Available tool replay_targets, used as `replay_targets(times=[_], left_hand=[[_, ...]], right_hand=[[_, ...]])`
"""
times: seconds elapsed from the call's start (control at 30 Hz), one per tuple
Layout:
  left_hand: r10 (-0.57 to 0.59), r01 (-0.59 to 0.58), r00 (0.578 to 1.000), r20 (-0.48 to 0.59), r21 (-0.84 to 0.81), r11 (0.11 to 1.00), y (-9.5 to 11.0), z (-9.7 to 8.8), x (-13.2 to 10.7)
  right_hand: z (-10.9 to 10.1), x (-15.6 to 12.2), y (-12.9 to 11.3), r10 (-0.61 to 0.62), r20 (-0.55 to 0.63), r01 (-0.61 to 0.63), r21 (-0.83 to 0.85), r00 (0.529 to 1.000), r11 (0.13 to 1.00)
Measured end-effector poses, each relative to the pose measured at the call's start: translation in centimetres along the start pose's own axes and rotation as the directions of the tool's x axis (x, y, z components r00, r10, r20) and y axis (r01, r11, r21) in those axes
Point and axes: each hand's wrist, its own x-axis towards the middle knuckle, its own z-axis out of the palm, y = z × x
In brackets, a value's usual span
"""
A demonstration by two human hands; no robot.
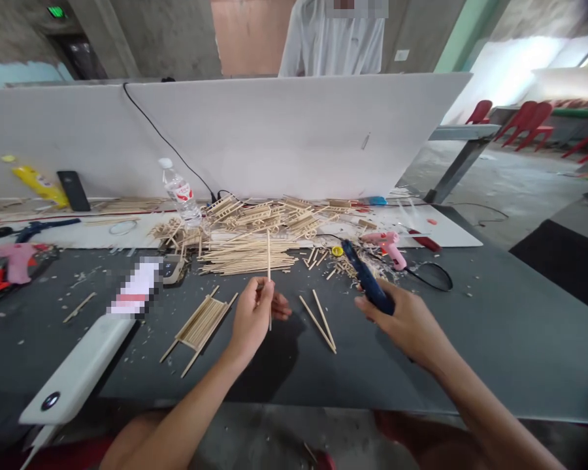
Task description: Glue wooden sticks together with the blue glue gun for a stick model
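My left hand (255, 316) pinches a thin wooden stick (269, 261) and holds it upright above the dark table (470, 346). My right hand (404, 320) grips a dark blue glue gun (367, 281), its nozzle pointing up and away to the left. Two loose sticks (318, 320) lie in a V between my hands. A small raft of glued sticks (200, 323) rests just left of my left hand. A heap of loose sticks (247, 254) lies beyond my hands.
Finished stick frames (274, 215) are piled at the back by a water bottle (180, 192). A pink glue gun (389, 247) lies at the right, another pink one (17, 260) far left. A white divider board (274, 130) stands behind; a person in white stands past it.
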Motion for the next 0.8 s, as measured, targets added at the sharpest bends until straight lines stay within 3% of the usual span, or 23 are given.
replay_targets(times=[0.27, 0.4, 0.57, 0.7, 0.8], left_hand=[[-0.225, 0.214, 0.969, -0.107, -0.105, 0.971, -0.6, -0.7, -0.9], [-0.139, 0.111, 0.975, -0.172, -0.164, 0.98, -0.8, -0.9, -0.7], [-0.058, 0.066, 0.984, -0.171, 0.039, 0.997, -1.3, -1.5, -0.6], [-0.057, 0.064, 0.991, -0.118, 0.054, 0.996, -1.3, -1.8, -1.0], [-0.048, 0.049, 0.997, -0.057, 0.017, 0.999, -0.9, -1.4, -1.6]], right_hand=[[6.2, 0.4, -2.2, -0.009, 0.164, 0.048, -0.232, 0.986, 0.972], [7.7, 0.3, -3.5, 0.044, 0.18, 0.021, -0.346, 0.983, 0.938], [8.6, 0.8, -4.0, 0.043, 0.209, 0.048, -0.412, 0.977, 0.91], [8.1, 1.1, -3.6, -0.033, 0.173, 0.082, -0.282, 0.984, 0.956], [7.1, 0.7, -3.7, -0.07, 0.15, 0.058, 0.082, 0.986, 0.995]])
